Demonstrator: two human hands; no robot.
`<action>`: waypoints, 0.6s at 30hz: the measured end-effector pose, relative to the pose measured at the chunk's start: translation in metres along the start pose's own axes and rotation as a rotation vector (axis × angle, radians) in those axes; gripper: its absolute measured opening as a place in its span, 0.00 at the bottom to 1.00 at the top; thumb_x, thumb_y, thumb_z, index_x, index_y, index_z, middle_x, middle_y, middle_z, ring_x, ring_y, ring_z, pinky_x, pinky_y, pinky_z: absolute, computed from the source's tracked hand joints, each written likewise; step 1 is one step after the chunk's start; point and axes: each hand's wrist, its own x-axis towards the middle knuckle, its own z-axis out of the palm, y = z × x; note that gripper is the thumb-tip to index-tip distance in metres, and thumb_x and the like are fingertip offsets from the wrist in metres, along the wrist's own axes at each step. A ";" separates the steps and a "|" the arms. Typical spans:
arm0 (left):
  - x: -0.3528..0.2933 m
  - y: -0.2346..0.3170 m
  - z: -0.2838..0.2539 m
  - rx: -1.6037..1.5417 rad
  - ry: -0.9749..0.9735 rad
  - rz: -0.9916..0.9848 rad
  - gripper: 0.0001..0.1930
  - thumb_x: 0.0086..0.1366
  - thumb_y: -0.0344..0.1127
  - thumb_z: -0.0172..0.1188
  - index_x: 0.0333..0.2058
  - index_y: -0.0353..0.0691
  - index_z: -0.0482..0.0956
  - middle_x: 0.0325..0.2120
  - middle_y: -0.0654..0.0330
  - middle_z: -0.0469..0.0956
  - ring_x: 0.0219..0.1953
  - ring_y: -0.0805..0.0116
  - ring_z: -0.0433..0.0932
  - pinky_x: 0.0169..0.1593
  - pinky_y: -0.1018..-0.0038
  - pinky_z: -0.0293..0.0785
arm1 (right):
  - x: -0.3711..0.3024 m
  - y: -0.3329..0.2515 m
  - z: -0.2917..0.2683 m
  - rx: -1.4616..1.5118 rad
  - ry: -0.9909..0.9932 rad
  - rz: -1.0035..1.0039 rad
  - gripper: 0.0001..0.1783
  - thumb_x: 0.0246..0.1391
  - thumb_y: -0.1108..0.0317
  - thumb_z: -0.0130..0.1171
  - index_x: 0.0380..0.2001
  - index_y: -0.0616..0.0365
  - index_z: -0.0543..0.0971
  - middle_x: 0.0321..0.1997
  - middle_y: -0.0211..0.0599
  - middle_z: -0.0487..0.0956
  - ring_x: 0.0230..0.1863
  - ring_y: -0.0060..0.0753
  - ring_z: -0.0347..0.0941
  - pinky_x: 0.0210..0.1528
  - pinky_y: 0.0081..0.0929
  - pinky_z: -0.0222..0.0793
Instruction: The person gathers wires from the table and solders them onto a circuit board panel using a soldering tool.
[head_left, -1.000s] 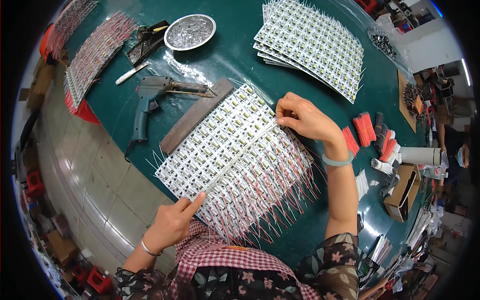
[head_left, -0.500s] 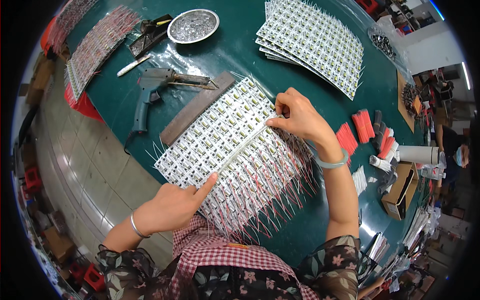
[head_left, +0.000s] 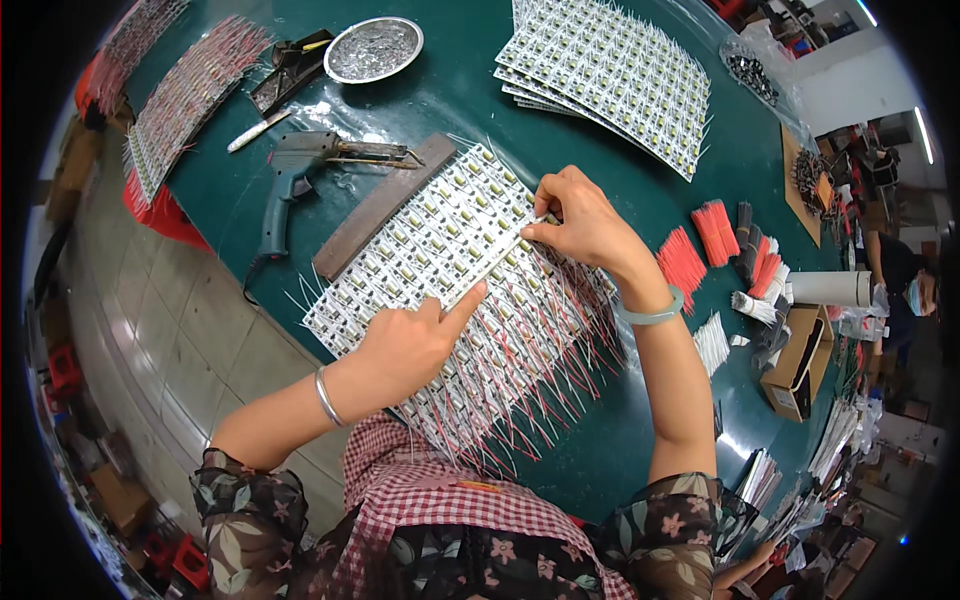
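A panel of white circuit boards (head_left: 400, 240) lies slantwise in front of me, carrying rows of small yellow-green parts. Red and white wires (head_left: 520, 365) stick out from its near half. Across its middle runs a narrow pale strip (head_left: 497, 255). My right hand (head_left: 582, 222) pinches with thumb and forefinger at the strip's far right end; the exact grip is partly hidden. My left hand (head_left: 410, 345) rests over the panel, its index finger stretched out and pressing on the strip, the other fingers curled and holding nothing I can see. A brown bar (head_left: 385, 205) lies along the panel's upper left edge.
Left of the bar lies a teal soldering gun (head_left: 290, 185). Behind are a metal dish (head_left: 374, 50) and a black tray (head_left: 285, 75). Stacked panels (head_left: 610, 75) stand far right. Red wire bundles (head_left: 715, 232) and a cardboard box (head_left: 800, 360) sit at right.
My left hand has slid up and to the right along the strip, bringing its index finger closer to my right hand. The right hand stays at the strip's end. The view has shifted slightly.
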 end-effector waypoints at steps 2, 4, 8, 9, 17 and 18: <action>0.004 -0.006 -0.006 -0.033 -0.077 0.002 0.45 0.51 0.23 0.56 0.70 0.42 0.52 0.23 0.57 0.73 0.16 0.62 0.73 0.19 0.67 0.69 | 0.000 -0.001 0.002 -0.015 0.010 -0.009 0.17 0.41 0.65 0.74 0.27 0.60 0.75 0.33 0.38 0.70 0.36 0.37 0.69 0.38 0.30 0.68; 0.006 -0.010 -0.005 -0.028 -0.087 -0.008 0.45 0.51 0.24 0.56 0.70 0.41 0.52 0.22 0.57 0.73 0.16 0.62 0.73 0.19 0.67 0.69 | 0.003 0.002 0.005 -0.009 0.029 -0.024 0.16 0.41 0.65 0.73 0.27 0.59 0.75 0.33 0.39 0.71 0.36 0.37 0.70 0.38 0.31 0.68; 0.011 -0.012 -0.004 0.031 -0.060 -0.004 0.46 0.50 0.25 0.57 0.70 0.41 0.51 0.20 0.57 0.72 0.16 0.61 0.73 0.18 0.65 0.67 | 0.006 0.000 0.007 0.033 0.050 -0.010 0.18 0.38 0.64 0.73 0.25 0.63 0.76 0.33 0.45 0.73 0.40 0.46 0.70 0.42 0.34 0.69; 0.013 -0.012 -0.009 -0.008 -0.095 -0.003 0.46 0.48 0.24 0.56 0.70 0.39 0.51 0.21 0.55 0.74 0.17 0.56 0.73 0.21 0.63 0.68 | 0.007 0.001 0.007 0.013 0.084 -0.064 0.17 0.38 0.64 0.73 0.26 0.61 0.76 0.33 0.44 0.73 0.39 0.45 0.70 0.40 0.35 0.68; 0.028 -0.034 -0.005 -0.030 -0.107 0.131 0.46 0.44 0.18 0.51 0.68 0.35 0.54 0.14 0.47 0.71 0.17 0.47 0.71 0.26 0.54 0.65 | 0.024 0.030 0.065 -0.084 0.467 -0.144 0.25 0.22 0.56 0.73 0.22 0.65 0.79 0.31 0.56 0.74 0.40 0.56 0.69 0.44 0.46 0.68; 0.026 -0.033 -0.007 -0.008 -0.138 0.090 0.45 0.45 0.17 0.50 0.68 0.34 0.56 0.14 0.46 0.70 0.17 0.47 0.71 0.27 0.55 0.65 | 0.028 0.023 0.079 -0.064 0.536 -0.082 0.30 0.19 0.55 0.76 0.26 0.67 0.80 0.37 0.59 0.73 0.45 0.57 0.67 0.47 0.45 0.69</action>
